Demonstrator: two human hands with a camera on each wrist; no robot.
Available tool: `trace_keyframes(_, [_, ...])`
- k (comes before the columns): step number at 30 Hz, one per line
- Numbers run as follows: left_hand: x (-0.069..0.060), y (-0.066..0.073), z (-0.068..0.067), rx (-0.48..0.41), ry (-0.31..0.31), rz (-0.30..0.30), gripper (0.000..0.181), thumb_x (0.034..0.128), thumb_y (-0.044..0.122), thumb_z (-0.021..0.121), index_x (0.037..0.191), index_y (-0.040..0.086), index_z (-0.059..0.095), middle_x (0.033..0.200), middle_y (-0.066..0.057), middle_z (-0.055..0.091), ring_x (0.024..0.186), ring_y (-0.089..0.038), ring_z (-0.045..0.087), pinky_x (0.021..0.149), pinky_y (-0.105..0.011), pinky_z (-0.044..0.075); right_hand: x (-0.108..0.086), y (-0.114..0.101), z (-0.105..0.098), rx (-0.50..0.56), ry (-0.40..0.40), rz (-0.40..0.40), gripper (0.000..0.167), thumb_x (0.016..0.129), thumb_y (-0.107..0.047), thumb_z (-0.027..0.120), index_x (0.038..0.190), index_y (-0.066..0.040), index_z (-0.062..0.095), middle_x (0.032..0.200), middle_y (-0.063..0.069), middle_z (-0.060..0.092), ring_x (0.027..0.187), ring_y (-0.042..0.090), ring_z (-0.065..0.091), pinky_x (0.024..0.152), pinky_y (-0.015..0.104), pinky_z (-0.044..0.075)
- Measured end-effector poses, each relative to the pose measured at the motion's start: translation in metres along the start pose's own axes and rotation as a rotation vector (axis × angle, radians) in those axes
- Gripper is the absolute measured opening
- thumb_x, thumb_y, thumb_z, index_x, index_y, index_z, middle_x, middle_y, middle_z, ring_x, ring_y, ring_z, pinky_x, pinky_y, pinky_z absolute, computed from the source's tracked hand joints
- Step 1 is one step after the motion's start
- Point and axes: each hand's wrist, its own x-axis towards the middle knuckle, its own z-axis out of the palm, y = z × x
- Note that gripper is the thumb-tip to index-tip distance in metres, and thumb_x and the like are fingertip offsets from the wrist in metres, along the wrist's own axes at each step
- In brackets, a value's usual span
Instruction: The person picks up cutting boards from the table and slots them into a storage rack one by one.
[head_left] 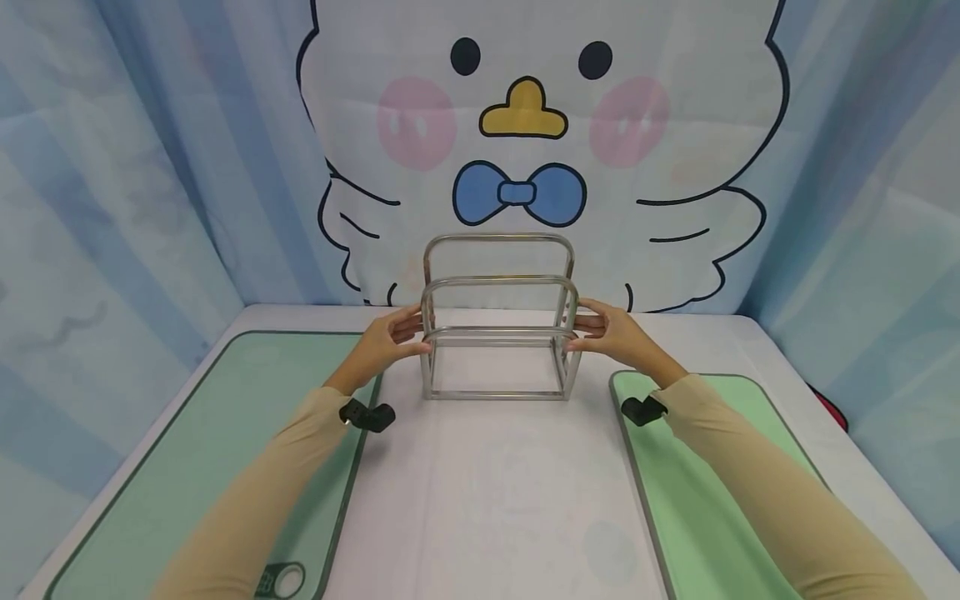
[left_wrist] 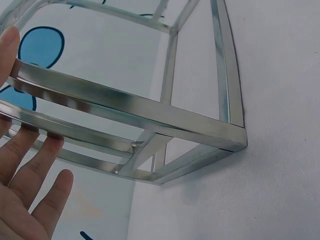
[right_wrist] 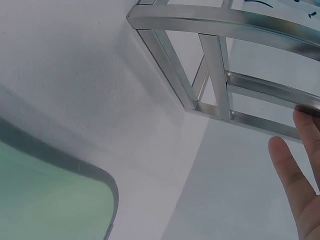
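Observation:
A silver metal rack (head_left: 498, 395) with several rounded hoops stands upright on the white table near its back edge. My left hand (head_left: 381, 346) grips its left side, thumb at the front and fingers further back. From the right side, my right hand (head_left: 621, 337) holds it the same way. The left wrist view shows the rack's bars (left_wrist: 120, 102) between the thumb and fingers of the left hand (left_wrist: 30, 200). In the right wrist view, fingertips of the right hand (right_wrist: 295, 185) reach the rack (right_wrist: 212, 20); the thumb is out of that view.
A green mat (head_left: 247, 400) lies on the left of the table (head_left: 487, 483), a lighter green mat (head_left: 690, 517) on the right, under the right forearm. Behind the rack hangs a printed curtain (head_left: 675, 167). A red and black thing (head_left: 830, 408) shows beyond the table's right edge.

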Motion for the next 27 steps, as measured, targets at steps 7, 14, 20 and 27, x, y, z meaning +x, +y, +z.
trace_keyframes(7, [0.001, 0.0, 0.002, 0.012, -0.002, -0.028, 0.078, 0.0871, 0.024, 0.067, 0.151, 0.016, 0.022, 0.149, -0.015, 0.037, 0.137, -0.034, 0.036, 0.11, -0.048, 0.034, 0.0, 0.0, 0.001, -0.001, -0.002, 0.012, 0.094, 0.08, -0.025, 0.075, 0.151, -0.005, 0.016, 0.141, 0.025, 0.043, 0.127, 0.037, 0.047, 0.102, 0.048, 0.042])
trace_keyframes(14, [0.002, -0.001, 0.003, 0.014, 0.003, -0.036, 0.076, 0.0891, 0.023, 0.065, 0.151, 0.017, 0.021, 0.15, -0.016, 0.034, 0.138, -0.035, 0.035, 0.111, -0.047, 0.033, 0.001, -0.002, 0.0, -0.039, -0.011, 0.005, 0.092, 0.082, -0.022, 0.072, 0.15, -0.002, 0.014, 0.14, 0.027, 0.043, 0.127, 0.039, 0.047, 0.102, 0.048, 0.042])
trace_keyframes(20, [-0.005, 0.012, 0.007, 0.068, 0.067, 0.054, 0.076, 0.0874, 0.017, 0.066, 0.15, 0.012, 0.024, 0.148, -0.018, 0.037, 0.137, -0.032, 0.036, 0.114, -0.043, 0.031, 0.001, -0.003, -0.005, -0.072, -0.04, -0.008, 0.092, 0.083, -0.023, 0.072, 0.151, -0.003, 0.013, 0.141, 0.027, 0.042, 0.128, 0.041, 0.045, 0.102, 0.049, 0.042])
trace_keyframes(27, [-0.014, 0.024, 0.012, 0.218, 0.228, 0.273, 0.073, 0.0853, 0.009, 0.068, 0.147, 0.002, 0.029, 0.149, -0.017, 0.036, 0.136, -0.031, 0.038, 0.113, -0.045, 0.032, -0.012, -0.005, -0.015, -0.146, -0.062, -0.072, 0.083, 0.084, -0.023, 0.071, 0.149, -0.006, 0.022, 0.139, 0.026, 0.045, 0.127, 0.041, 0.047, 0.101, 0.05, 0.043])
